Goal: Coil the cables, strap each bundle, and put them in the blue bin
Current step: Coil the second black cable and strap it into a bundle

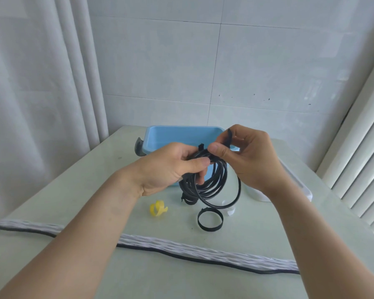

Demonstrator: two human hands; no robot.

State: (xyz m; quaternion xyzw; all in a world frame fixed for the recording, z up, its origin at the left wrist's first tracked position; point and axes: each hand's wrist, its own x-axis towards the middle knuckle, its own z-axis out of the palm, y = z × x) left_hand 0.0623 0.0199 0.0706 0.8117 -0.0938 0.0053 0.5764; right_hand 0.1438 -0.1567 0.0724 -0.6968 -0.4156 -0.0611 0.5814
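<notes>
A black cable coil (212, 182) hangs in front of the blue bin (177, 137), above the pale green table. My left hand (171, 167) grips the top of the coil, thumb over the strands. My right hand (248, 156) pinches a black strap (228, 137) that stands up at the top of the coil. One wide loop of the cable sags lower than the others, down to the table. On the table below lie a black strap ring (210, 219), a yellow strap (158, 208) and a white strap (228, 209).
A white tray (298, 186) lies at the right, partly behind my right wrist. A dark handle (139, 146) sticks out at the bin's left end. A white woven band with a black edge (203, 251) runs across the table near me. Curtains hang left and right.
</notes>
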